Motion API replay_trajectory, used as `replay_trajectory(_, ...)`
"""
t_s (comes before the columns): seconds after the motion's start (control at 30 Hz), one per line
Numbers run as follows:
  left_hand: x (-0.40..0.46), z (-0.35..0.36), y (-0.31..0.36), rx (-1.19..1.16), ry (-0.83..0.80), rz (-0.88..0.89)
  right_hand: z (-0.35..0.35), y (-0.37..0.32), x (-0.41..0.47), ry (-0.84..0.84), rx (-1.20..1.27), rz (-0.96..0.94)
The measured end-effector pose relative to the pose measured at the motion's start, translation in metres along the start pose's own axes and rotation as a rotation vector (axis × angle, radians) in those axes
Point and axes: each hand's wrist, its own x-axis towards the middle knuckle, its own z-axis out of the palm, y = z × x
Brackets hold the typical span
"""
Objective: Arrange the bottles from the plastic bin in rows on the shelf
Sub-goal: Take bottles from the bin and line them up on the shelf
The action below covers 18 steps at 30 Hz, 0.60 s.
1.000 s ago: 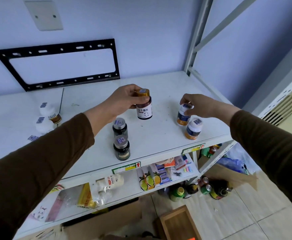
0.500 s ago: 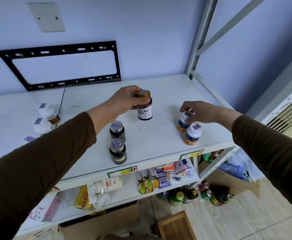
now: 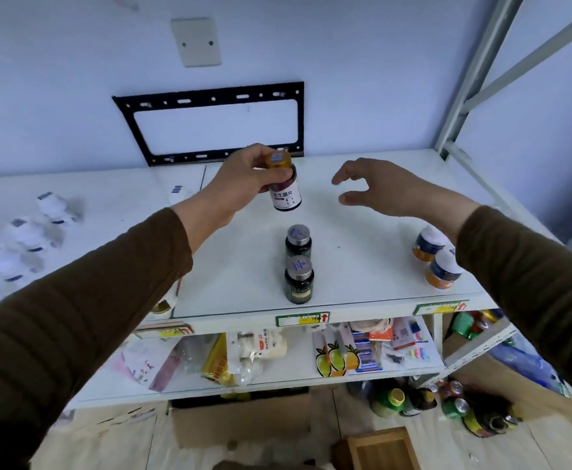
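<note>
Left hand (image 3: pixel 243 184) reaches forward over the shelf (image 3: pixel 362 266), fingers and thumb clamped round the neck of a gold-capped bottle (image 3: pixel 284 184), held upright above the shelf top. Right hand (image 3: pixel 389 191) hovers to the right of that bottle, fingers apart and loosely curved, holding nothing. Two dark bottles (image 3: pixel 298 262) stand in line just nearer than the held bottle, touching or nearly so. Two white-capped bottles (image 3: pixel 435 256) stand well to its right, partly behind the right sleeve.
</note>
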Motion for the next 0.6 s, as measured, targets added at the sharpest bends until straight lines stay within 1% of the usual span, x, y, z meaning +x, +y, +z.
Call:
replay_trajectory(0.17, -0.038, -0.091, -0.012, 0.016, 0.114, 0.021, 0.029, -0.093, 0.025, 0.032, 0.036, -0.104)
replay_trajectory(0.4, -0.089, -0.219, -0.043, -0.001, 0.178, 0.032, 0.091, -0.228, 0.058, 0.043, 0.007, -0.234)
replay_trajectory(0.6, -0.11, -0.296, -0.059, 0.018, 0.211, 0.013, 0.121, -0.304, 0.088, -0.024, -0.002, -0.289)
